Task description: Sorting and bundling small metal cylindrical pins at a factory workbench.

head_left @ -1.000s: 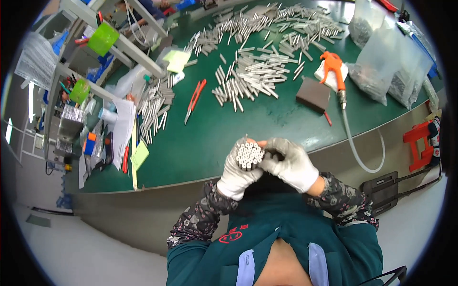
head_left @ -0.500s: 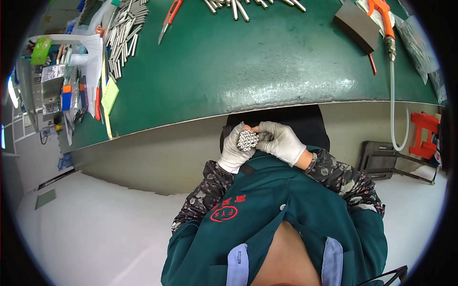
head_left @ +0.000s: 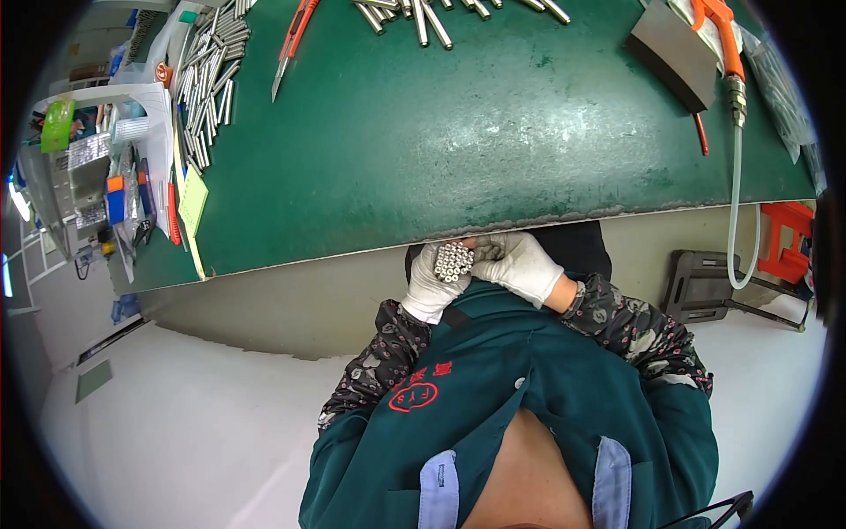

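Note:
A tight bundle of metal pins [head_left: 454, 262] is held just below the table's near edge, its round shiny ends facing up. My left hand [head_left: 430, 286], in a pale work glove with bare fingertips showing, wraps round the bundle from the left. Against the bundle's right side, my right hand [head_left: 524, 267] in a matching glove has its fingers curled and pressed to the pins. The undersides of the pins and some fingertips are hidden.
On the green table [head_left: 379, 159] lie loose metal pins [head_left: 207, 88] at left and more pins [head_left: 423, 19] at the far edge. A red utility knife [head_left: 293, 44], a dark block [head_left: 674, 55] and an orange air gun [head_left: 724, 35] with a hose lie around. A folded stool [head_left: 696, 286] stands at right.
The table and the things on it sit slightly lower at right and further left in view, as the view has shifted. Both hands stay on the bundle, now closer to the table edge.

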{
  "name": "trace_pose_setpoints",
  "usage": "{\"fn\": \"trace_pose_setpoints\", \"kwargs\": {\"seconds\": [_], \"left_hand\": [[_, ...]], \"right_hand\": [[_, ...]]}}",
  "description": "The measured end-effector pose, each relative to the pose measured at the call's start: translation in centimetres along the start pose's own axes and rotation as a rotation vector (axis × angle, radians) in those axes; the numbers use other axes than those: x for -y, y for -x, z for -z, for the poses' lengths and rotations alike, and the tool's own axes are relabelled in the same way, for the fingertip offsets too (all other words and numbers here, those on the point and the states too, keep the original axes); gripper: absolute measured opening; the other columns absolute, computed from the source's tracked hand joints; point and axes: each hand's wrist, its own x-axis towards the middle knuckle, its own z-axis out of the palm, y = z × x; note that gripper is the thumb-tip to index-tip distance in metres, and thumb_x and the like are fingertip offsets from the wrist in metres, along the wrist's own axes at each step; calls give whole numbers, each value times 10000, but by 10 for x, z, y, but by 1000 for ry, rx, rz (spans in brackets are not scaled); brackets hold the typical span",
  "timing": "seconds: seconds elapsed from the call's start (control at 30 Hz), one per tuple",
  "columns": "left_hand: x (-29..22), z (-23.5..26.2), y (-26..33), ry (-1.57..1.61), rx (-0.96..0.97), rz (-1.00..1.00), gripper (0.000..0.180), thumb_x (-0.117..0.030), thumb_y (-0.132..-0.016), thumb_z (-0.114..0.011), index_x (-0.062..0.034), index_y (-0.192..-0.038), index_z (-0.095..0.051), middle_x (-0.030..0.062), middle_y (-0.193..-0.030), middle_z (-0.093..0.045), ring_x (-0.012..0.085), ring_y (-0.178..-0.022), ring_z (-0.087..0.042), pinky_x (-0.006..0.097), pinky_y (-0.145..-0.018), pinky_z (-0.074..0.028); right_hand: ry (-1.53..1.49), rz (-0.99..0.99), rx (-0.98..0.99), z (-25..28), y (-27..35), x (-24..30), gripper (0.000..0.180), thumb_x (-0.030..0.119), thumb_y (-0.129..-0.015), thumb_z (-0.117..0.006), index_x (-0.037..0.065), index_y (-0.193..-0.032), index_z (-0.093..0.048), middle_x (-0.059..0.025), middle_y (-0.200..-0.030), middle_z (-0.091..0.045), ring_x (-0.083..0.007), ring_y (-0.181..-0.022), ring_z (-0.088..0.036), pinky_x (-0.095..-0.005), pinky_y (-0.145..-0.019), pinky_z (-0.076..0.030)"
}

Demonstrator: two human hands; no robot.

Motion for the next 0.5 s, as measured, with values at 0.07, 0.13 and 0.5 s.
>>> {"fn": "trace_pose_setpoints", "kwargs": {"seconds": [0.07, 0.13, 0.5], "left_hand": [[-3, -2, 2, 19, -84, -71, 454, -66, -658, -692, -83, -1064, -491, 39, -958, -657, 154, -824, -626, 271, -722, -509], [14, -3, 6, 91, -89, -44, 468, -63, -656, -696, -83, -1076, -491, 40, -954, -658, 155, -823, -627, 273, -716, -509], [-3, -1, 7, 98, 46, 14, 487, -6, -692, -705, -80, -1085, -427, 41, -951, -573, 133, -859, -577, 252, -741, -489]], "right_hand": [[7, 2, 0, -1, 0, -2, 332, 23, -755, -664, -30, -1076, -596, 5, -767, -575, -52, -695, -517, -187, -680, -453], [14, 3, -4, -1, -1, -6, 338, 28, -752, -669, -29, -1077, -596, 1, -769, -575, -54, -700, -518, -190, -683, -454], [-22, 26, -62, -3, 6, -2, 293, 113, -748, -697, -23, -995, -616, -44, -811, -615, -89, -734, -551, -221, -699, -469]]}}
